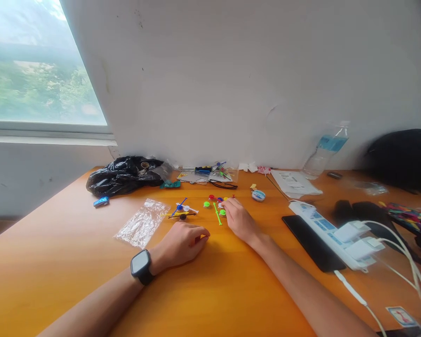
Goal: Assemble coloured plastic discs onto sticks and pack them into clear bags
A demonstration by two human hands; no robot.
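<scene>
My left hand rests on the table with its fingers loosely curled and nothing visible in them. Just beyond it lie several thin plastic sticks: a blue one, a white one, a yellow one and a black one. My right hand reaches down among small plastic pieces, its fingers bent together; whatever is at the fingertips is hidden. Around them are a green stick, green round pieces, a red round piece and a blue piece.
A clear plastic bag lies left of the sticks. Behind stand a black bag and a blue packet. To the right are a round container, a phone, a power strip with cables, and a bottle.
</scene>
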